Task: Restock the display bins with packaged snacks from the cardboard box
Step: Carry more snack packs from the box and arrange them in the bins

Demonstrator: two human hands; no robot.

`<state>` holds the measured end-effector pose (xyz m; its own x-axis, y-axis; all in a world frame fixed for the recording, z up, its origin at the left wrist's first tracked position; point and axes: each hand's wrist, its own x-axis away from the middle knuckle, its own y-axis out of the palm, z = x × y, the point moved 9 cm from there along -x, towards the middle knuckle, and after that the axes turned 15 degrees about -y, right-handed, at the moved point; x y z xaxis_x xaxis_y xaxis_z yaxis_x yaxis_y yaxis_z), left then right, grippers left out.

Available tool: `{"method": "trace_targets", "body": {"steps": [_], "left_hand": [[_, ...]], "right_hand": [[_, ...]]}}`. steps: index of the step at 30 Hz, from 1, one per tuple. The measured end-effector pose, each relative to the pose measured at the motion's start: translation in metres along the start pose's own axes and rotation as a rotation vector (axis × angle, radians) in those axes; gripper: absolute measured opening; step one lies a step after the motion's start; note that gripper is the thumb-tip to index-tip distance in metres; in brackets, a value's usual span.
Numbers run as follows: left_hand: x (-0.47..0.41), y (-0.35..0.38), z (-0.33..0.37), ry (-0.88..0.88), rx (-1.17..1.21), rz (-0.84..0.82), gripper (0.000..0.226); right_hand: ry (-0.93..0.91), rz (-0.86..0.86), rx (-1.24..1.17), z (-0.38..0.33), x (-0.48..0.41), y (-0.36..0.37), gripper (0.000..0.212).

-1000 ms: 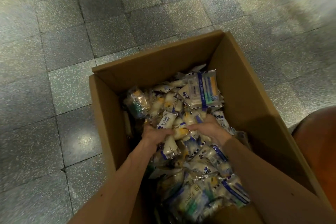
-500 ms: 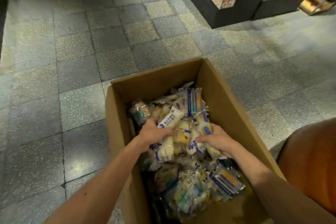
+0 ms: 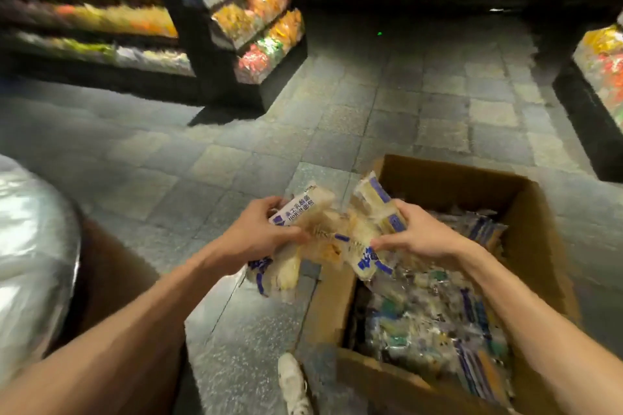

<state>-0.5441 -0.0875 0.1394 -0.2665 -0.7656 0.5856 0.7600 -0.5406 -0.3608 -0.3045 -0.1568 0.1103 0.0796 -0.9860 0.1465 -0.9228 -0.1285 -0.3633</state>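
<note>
Display bins (image 3: 259, 23): smeared by motion; contents only coloured blotches.
Snack packets (image 3: 337, 236): blurred at the middle; count unclear.
Left hand (image 3: 256, 232): fingertips partly hidden behind the packets.
Cardboard box (image 3: 526, 212): near corner cut by bottom edge.
Shoe (image 3: 293, 384): cut off below.

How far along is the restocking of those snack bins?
Early. One bundle of snack packs is out of the cardboard box, gripped by the left hand and right hand above its rim. It has not yet reached the display bins, and the box holds many more packs.
</note>
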Motion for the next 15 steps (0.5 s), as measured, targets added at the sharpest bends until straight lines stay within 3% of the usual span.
{"method": "trace_targets", "body": {"steps": [3, 7, 10, 15], "left_hand": [[0.073, -0.082, -0.055, -0.026, 0.174, 0.194, 0.05], [0.169, -0.164, -0.143, -0.056, 0.453, 0.378, 0.04], [0.228, -0.204, -0.221, -0.112, 0.666, 0.492, 0.054], [0.299, -0.267, -0.347, -0.158, 0.937, 0.696, 0.032]], "right_hand": [[-0.123, -0.154, -0.037, -0.072, -0.028, 0.077, 0.057], [-0.249, -0.357, -0.085, -0.155, -0.046, 0.198, 0.046], [-0.307, -0.531, -0.118, -0.201, -0.051, 0.297, 0.041], [-0.311, -0.805, -0.132, -0.253, -0.056, 0.478, 0.039]]}}
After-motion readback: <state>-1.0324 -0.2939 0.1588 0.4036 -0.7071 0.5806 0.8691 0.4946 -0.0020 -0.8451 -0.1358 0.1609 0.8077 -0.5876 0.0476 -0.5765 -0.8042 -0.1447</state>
